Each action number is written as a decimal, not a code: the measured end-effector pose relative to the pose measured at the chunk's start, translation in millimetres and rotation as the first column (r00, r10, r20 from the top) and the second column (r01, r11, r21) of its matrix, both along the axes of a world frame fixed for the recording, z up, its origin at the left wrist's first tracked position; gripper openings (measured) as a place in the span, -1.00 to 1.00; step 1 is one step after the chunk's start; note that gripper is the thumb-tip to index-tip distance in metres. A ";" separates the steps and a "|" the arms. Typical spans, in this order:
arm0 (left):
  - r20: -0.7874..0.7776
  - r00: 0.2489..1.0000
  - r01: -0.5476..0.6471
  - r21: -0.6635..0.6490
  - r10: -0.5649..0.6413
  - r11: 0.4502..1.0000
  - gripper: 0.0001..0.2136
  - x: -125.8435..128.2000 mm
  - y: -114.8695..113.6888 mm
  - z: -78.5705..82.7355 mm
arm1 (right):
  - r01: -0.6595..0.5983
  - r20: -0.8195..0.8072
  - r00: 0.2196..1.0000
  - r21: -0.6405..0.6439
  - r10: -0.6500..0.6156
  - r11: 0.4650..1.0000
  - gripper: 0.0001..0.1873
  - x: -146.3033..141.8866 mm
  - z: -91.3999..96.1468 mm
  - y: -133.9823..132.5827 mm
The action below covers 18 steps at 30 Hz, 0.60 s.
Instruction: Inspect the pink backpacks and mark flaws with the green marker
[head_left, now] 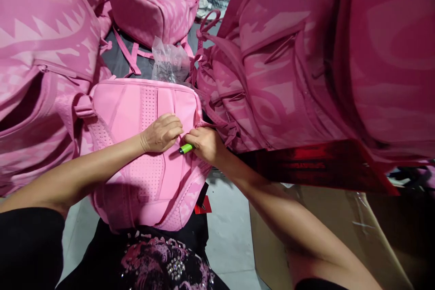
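A pink backpack stands before me, its padded back panel with perforated strips facing me. My left hand is closed over the middle of that panel, fingers curled on a fold of its fabric. Just right of it, my right hand grips a slim bright-green tool with a black end. The rest of the tool is hidden in the fist, so its kind cannot be made out. Both hands nearly meet near the bag's right edge. A red tag shows by the bag's lower right side.
Large pink patterned backpacks crowd the left and the right. Another pink bag lies at the back, with a clear plastic wrapper in front. A cardboard box stands at lower right beside the tiled floor.
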<state>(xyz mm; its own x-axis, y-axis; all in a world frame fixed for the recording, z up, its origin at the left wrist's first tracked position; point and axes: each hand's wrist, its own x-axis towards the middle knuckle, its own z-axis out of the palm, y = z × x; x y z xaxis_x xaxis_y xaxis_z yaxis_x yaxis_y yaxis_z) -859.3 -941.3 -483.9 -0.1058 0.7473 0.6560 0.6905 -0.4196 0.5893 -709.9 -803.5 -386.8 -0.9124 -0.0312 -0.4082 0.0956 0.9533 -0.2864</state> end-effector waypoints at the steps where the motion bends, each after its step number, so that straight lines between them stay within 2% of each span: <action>1: 0.001 0.999 -0.035 -0.002 0.035 0.999 -0.66 0.3 -0.8 0.4 | -0.026 -0.015 1.000 0.031 0.026 0.999 -0.80 0.1 0.9 -0.3; 3: 0.046 0.982 -0.184 -0.018 0.184 0.983 -0.60 0.2 -2.2 0.6 | -0.050 -0.043 0.998 0.093 0.054 0.994 -0.74 -5.5 1.6 -0.6; 5: 0.117 0.928 -0.351 -0.042 0.354 0.935 -0.58 -1.1 -3.0 -0.5 | 0.009 -0.064 0.998 0.168 0.002 0.986 -0.67 -21.3 -1.4 -1.7; 7: 0.185 0.857 -0.474 -0.083 0.481 0.877 -0.65 -3.4 -3.2 -2.9 | 0.123 -0.068 0.992 0.234 -0.110 0.964 -0.65 -45.7 -9.3 -4.6; 10: 0.280 0.745 -0.586 -0.159 0.606 0.794 -0.75 -5.5 -4.0 -7.2 | 0.310 -0.075 0.951 0.270 -0.301 0.912 -0.70 -86.4 -27.2 -8.7; 12: 0.293 0.748 -0.573 -0.165 0.595 0.802 -0.78 -4.3 -6.0 -8.3 | 0.459 -0.111 0.888 0.268 -0.447 0.847 -0.75 -107.4 -38.2 -5.6; 14: 0.252 0.809 -0.518 -0.125 0.532 0.846 -0.80 -2.8 -9.2 -6.5 | 0.593 -0.167 0.805 0.219 -0.569 0.775 -0.75 -118.3 -42.5 3.7; 16: 0.195 0.868 -0.443 -0.110 0.457 0.890 -0.85 -3.5 -11.6 -0.9 | 0.672 -0.266 0.726 0.079 -0.634 0.736 -0.68 -116.5 -35.6 14.0; 18: 0.109 0.948 -0.285 -0.127 0.299 0.950 -0.87 -7.2 -10.6 8.5 | 0.683 -0.372 0.636 -0.136 -0.676 0.718 -0.58 -102.1 -17.4 16.9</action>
<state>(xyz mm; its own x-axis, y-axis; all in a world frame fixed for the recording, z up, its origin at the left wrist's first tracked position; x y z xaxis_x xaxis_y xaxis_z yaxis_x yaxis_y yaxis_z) -866.5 -951.9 -475.4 -0.4060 0.7371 0.5402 0.6907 -0.1396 0.7096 -812.0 -786.7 -404.1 -0.7484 0.6626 -0.0306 0.6087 0.6677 -0.4284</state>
